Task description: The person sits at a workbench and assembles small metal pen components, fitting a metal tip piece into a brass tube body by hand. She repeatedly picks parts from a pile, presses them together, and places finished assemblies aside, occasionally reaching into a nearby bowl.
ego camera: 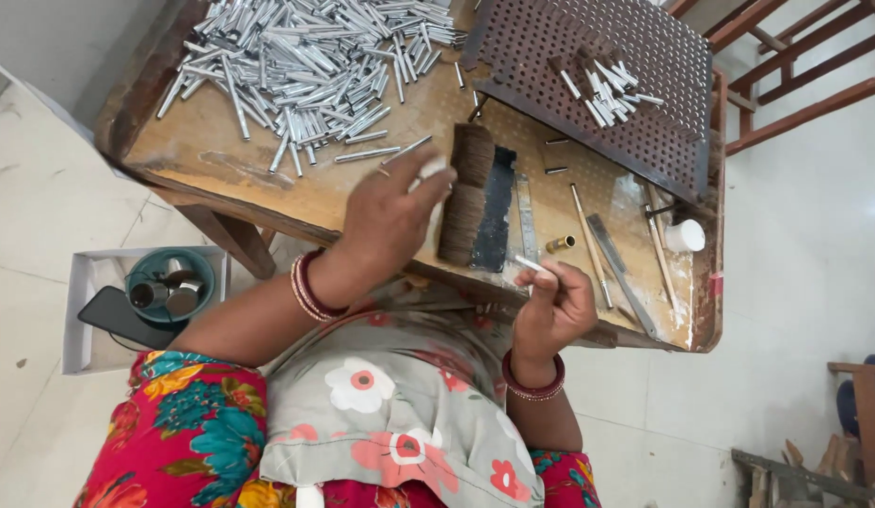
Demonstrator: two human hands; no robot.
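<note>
My left hand hovers over the wooden table, fingers pinched around a small white piece near a wide black-handled brush. My right hand sits at the table's near edge and holds a short silvery tube between thumb and fingers. A big heap of the same metal tubes lies at the far left of the table. Several more tubes rest on a brown perforated board at the far right.
Thin sticks, a metal blade, a small brass ring and a white cap lie on the table's right part. On the floor at left, a white tray holds a green bowl and a phone. Wooden chair frames stand at right.
</note>
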